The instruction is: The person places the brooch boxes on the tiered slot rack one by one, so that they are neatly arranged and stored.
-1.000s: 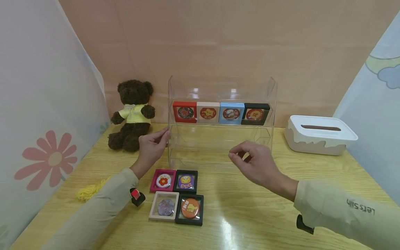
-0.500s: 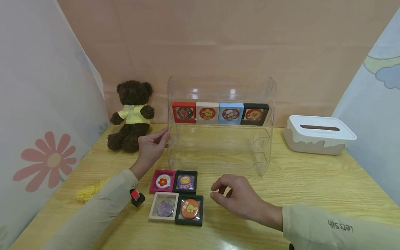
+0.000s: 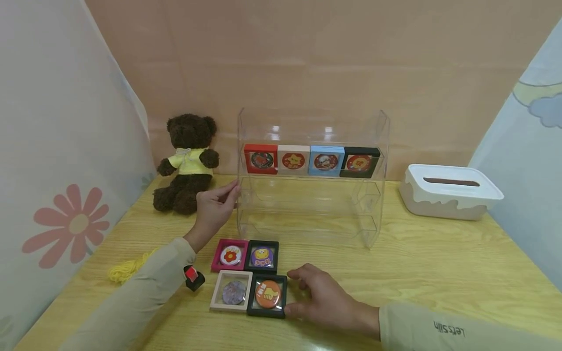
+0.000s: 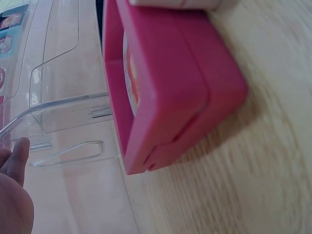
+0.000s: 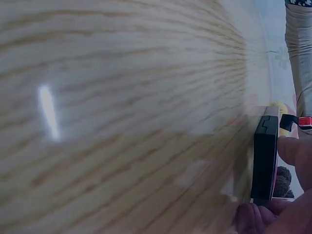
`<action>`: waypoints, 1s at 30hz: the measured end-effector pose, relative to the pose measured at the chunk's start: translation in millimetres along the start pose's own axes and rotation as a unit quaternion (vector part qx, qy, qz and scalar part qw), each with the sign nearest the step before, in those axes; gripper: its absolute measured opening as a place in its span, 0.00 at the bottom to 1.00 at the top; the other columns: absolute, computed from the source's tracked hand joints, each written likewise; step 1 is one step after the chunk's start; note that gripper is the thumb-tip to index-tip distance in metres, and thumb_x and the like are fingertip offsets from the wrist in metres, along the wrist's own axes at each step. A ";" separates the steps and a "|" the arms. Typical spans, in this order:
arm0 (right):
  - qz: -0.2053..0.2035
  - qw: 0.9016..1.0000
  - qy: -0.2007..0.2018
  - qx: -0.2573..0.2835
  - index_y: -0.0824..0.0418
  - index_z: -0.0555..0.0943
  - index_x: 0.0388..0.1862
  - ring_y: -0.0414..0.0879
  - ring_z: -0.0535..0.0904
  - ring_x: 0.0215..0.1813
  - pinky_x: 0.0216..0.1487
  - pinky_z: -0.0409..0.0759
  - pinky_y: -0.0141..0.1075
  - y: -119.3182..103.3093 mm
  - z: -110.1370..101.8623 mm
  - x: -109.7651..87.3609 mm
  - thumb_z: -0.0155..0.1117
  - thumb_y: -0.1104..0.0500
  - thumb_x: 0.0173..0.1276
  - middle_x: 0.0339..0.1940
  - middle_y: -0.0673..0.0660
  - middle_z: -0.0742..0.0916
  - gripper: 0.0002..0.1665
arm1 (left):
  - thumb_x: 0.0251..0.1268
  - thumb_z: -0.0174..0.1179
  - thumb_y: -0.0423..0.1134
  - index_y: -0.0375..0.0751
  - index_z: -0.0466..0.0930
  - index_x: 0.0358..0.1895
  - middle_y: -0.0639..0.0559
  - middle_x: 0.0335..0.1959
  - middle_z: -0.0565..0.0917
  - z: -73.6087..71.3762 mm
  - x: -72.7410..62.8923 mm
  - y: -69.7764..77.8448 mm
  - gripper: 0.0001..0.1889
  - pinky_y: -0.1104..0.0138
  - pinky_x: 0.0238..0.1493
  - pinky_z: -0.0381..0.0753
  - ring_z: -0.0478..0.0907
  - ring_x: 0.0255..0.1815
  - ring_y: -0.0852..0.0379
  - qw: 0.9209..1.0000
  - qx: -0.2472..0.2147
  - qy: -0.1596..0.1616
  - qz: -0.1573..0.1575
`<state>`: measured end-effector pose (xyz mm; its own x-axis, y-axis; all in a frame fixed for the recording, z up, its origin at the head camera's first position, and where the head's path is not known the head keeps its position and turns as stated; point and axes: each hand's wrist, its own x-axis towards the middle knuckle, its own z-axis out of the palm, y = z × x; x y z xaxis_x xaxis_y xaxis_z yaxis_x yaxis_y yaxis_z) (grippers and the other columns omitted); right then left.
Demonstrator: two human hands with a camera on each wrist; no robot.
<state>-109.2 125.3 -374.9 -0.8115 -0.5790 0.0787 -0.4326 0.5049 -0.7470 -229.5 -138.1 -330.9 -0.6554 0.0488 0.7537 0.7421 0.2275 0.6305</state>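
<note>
A clear acrylic display rack (image 3: 307,202) stands on the table with a row of framed badges on one tier. My left hand (image 3: 213,207) pinches its left side edge. My right hand (image 3: 327,300) is at the right side of the black-framed orange badge (image 3: 268,294), its thumb and fingers spread apart near the frame's right corners. In the right wrist view, thumb and fingers lie about the black frame (image 5: 264,158). Beside it lie a beige-framed badge (image 3: 231,291), a pink-framed flower badge (image 3: 230,254) and a black-framed purple badge (image 3: 262,256).
A brown teddy bear (image 3: 190,161) in a yellow shirt sits left of the rack. Yellow string (image 3: 129,266) lies by the left forearm. To the right stands a white-lidded tissue box (image 3: 452,192). The rack's tier holds red (image 3: 261,170), beige, blue and black frames.
My right hand has come down and left from in front of the rack to the black-framed orange badge, its fingers spreading. The left hand has stayed at the rack's side.
</note>
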 end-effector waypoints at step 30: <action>0.008 1.000 -0.006 -0.008 0.59 0.74 0.49 0.40 0.76 0.42 0.45 0.78 0.35 -1.1 4.0 4.5 0.79 0.44 0.45 0.43 0.47 0.80 0.37 | 0.61 0.57 0.19 0.16 0.78 0.45 0.27 0.34 0.81 0.2 -0.7 0.1 0.10 0.61 0.23 0.84 0.81 0.29 0.32 1.000 0.001 -0.001 -0.008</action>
<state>-110.8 119.6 -376.4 -0.8138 -0.5783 0.0577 -0.4253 0.5250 -0.7372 -229.0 -138.0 -331.4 -0.6673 0.0479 0.7432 0.7315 0.2295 0.6421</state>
